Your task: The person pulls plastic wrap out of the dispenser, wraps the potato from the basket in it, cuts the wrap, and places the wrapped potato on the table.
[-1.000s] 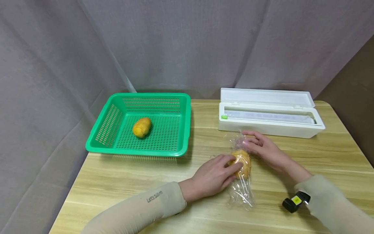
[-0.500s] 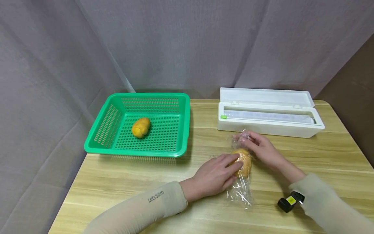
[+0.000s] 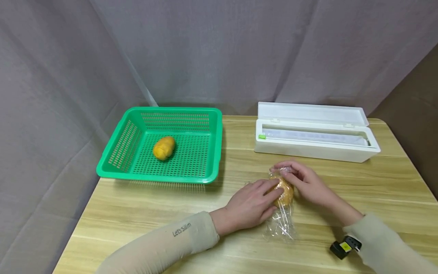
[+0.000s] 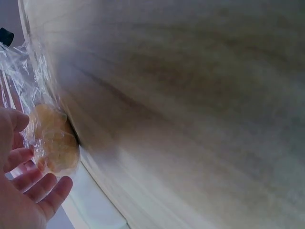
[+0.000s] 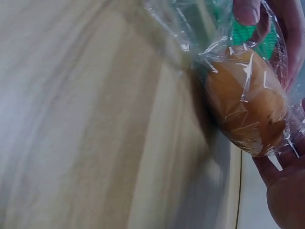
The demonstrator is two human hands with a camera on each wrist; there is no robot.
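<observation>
A yellow-brown potato (image 3: 285,195) in clear plastic wrap (image 3: 281,225) lies on the table. My left hand (image 3: 249,208) holds the potato from its left side, with two fingers bent over its top. At the far end, the fingers and thumb of my right hand (image 3: 306,182) grip the gathered wrap close against the potato. Loose wrap spreads at the near end. Up close in the right wrist view, the wrapped potato (image 5: 248,102) sits between both hands; the left wrist view also has the potato (image 4: 53,138) near my left fingers (image 4: 56,193).
A green plastic basket (image 3: 213,177) at the left holds another potato (image 3: 164,148). Behind my right hand stands a white wrap dispenser box (image 3: 313,150) with its lid raised, a roll inside and a green slider. A grey curtain hangs behind the wooden table (image 3: 239,251).
My right hand has drawn nearer along the far end of the wrap, and the loose wrap there is now bunched up against the potato. My left hand stays almost still.
</observation>
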